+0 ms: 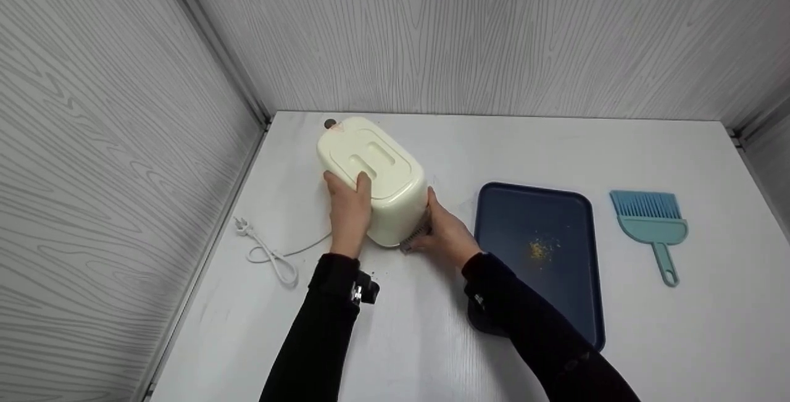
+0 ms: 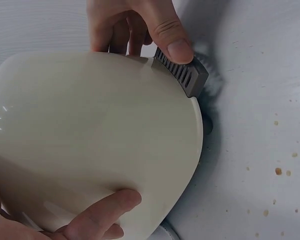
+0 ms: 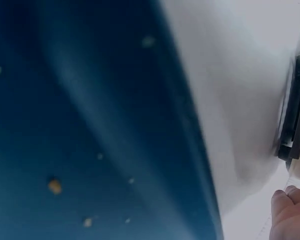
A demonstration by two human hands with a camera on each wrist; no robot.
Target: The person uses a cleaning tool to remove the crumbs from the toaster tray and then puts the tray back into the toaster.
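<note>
A cream toaster (image 1: pixel 376 164) with two recessed slots in its upper face stands at an angle on the white table (image 1: pixel 419 328). My left hand (image 1: pixel 350 210) grips its left side, thumb over the upper edge. At the near right corner, my right hand (image 1: pixel 449 233) holds the toaster. The left wrist view shows the right thumb (image 2: pixel 179 50) on a grey ribbed part (image 2: pixel 187 75) at the toaster's lower edge, the other fingers against the body. The right wrist view shows a dark strip (image 3: pixel 293 110) on the toaster; the toaster's underside is hidden.
A dark blue tray (image 1: pixel 524 204) with yellow-brown crumbs (image 1: pixel 539 250) lies to the right, partly under my right forearm. Beyond it lies a teal brush (image 1: pixel 654 227). On the left is a white cord with a plug (image 1: pixel 244 226). Small crumbs (image 2: pixel 278 171) dot the table. Grey panels stand behind and beside.
</note>
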